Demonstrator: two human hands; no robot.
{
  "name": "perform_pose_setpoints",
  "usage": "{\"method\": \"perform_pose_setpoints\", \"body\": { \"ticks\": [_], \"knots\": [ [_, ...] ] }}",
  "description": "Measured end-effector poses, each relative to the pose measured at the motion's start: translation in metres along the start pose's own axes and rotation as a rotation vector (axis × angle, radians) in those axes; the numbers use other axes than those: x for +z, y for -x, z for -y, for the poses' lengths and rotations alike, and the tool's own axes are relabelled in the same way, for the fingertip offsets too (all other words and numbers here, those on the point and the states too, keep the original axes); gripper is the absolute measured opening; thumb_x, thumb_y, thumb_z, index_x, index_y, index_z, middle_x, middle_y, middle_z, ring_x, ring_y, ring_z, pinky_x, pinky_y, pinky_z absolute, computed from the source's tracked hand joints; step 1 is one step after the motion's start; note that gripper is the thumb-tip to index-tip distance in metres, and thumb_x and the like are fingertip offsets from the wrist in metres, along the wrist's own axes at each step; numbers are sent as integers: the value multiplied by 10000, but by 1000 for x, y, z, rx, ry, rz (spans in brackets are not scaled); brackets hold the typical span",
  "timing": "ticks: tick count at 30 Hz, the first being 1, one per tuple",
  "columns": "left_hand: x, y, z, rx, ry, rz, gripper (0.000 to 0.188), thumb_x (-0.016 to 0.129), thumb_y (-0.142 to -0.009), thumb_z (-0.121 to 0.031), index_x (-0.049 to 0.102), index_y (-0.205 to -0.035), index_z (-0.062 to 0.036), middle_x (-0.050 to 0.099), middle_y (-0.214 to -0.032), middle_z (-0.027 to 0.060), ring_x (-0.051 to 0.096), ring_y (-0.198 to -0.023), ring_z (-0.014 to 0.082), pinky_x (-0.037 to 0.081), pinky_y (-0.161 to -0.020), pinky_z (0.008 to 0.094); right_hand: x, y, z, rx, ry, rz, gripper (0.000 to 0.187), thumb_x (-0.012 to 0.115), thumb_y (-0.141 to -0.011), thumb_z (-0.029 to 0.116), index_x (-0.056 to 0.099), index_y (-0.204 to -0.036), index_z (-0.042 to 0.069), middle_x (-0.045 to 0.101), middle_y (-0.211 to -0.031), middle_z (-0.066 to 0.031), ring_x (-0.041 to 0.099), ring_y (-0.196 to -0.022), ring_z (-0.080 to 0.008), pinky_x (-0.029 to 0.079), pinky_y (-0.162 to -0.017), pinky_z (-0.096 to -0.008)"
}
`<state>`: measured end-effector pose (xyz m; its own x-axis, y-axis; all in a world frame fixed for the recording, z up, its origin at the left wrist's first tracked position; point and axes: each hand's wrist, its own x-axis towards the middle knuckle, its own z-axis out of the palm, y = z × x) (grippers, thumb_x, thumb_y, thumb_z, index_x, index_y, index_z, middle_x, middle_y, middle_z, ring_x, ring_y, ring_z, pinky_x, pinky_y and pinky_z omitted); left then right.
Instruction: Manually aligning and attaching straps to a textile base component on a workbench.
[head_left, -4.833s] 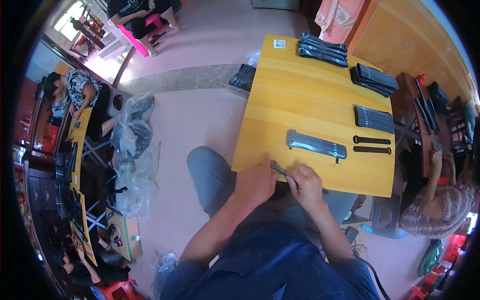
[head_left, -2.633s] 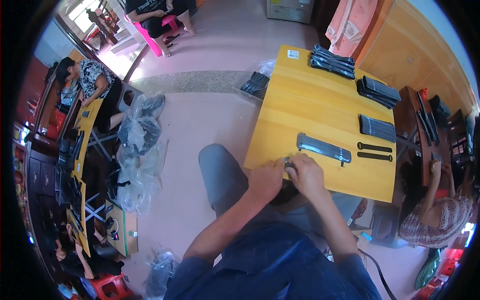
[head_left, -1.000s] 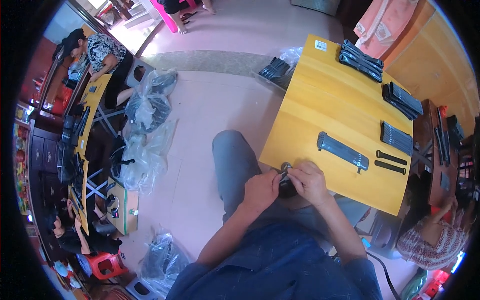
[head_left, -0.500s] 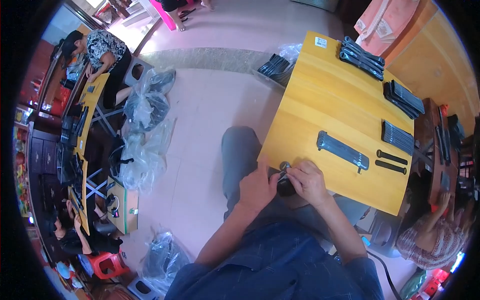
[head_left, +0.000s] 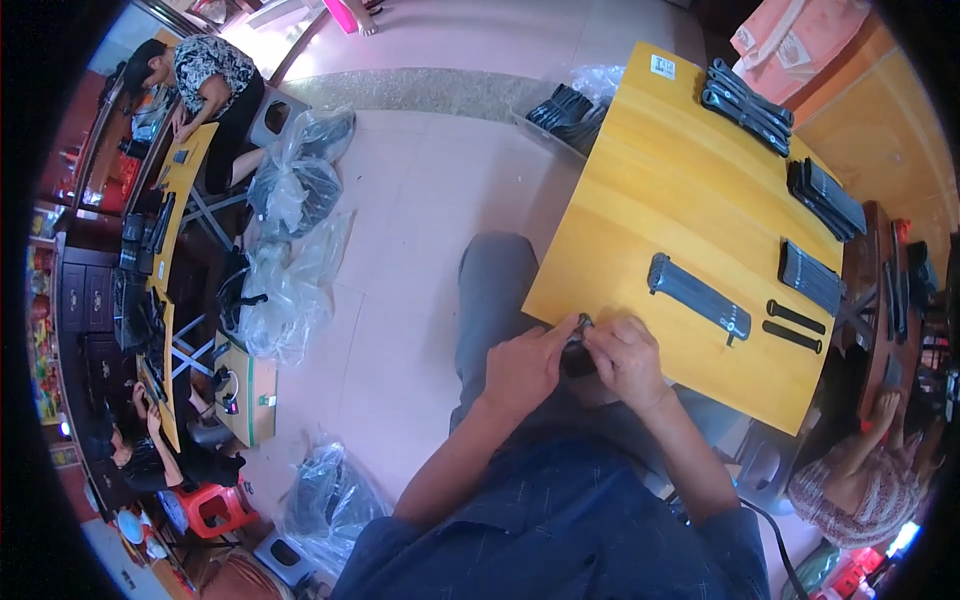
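Observation:
Just over the near-left edge of the yellow wooden table (head_left: 600, 215), my left hand (head_left: 524, 372) and my right hand (head_left: 628, 360) meet at the fingertips. Both are closed on a small black strap-like piece (head_left: 577, 360), part of which hangs below my fingers. Its exact kind is hidden by my hands. Right of them on the table lies a long dark-grey flat piece (head_left: 700, 298) with small holes at one end. Two short black straps (head_left: 796, 316) lie beyond it, side by side.
Along the table's far right side are a stack of grey ribbed pieces (head_left: 811, 275), another dark stack (head_left: 826, 200) and a bundle of long black strips (head_left: 747, 108). A plastic bin (head_left: 560, 120) of black parts stands behind. Clear bags (head_left: 300, 175) sit on the floor; co-workers sit left and right.
My left index finger has moved in against the black piece, and both hands are closer together over it. The view has shifted slightly, while the pieces on the table keep their places.

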<state>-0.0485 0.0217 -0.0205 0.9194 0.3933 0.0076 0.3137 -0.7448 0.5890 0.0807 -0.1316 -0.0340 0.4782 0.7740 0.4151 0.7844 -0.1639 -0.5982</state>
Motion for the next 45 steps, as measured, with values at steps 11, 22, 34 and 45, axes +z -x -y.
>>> {"method": "perform_pose_setpoints", "body": {
  "ticks": [11, 22, 34, 45],
  "knots": [
    [12, -9, -5, 2, -60, -61, 407, 626, -1011, -239, 574, -1405, -148, 740, -909, 149, 735, -781, 327, 579, -643, 442, -21, -20, -1, -11, 116, 65, 104, 768, -837, 81, 746, -931, 46, 652, -853, -106, 648, -801, -324, 542, -715, -424],
    [9, -16, -11, 19, -110, -48, 274, 607, -1001, -221, 611, -1269, -161, 730, -861, 126, 724, -692, 348, 575, -579, 475, -7, -28, 5, 98, 156, 20, 75, 743, -826, 70, 680, -861, 50, 619, -847, -106, 635, -811, -325, 540, -719, -435],
    [-32, -63, -9, 148, -216, 269, 192, 606, -998, -266, 661, -960, -86, 708, -772, 177, 719, -754, 394, 552, -657, 542, -4, -23, 2, 118, 49, -104, 92, 749, -815, 38, 688, -880, 64, 649, -826, -106, 655, -766, -320, 553, -711, -419],
    [-27, -56, -13, 97, -214, 256, 191, 592, -1005, -266, 642, -981, -82, 711, -795, 186, 718, -785, 411, 552, -687, 554, -5, -33, 1, 258, -74, -89, 57, 733, -803, 43, 676, -811, 42, 655, -786, -136, 675, -743, -351, 554, -665, -436]
  ]
}}
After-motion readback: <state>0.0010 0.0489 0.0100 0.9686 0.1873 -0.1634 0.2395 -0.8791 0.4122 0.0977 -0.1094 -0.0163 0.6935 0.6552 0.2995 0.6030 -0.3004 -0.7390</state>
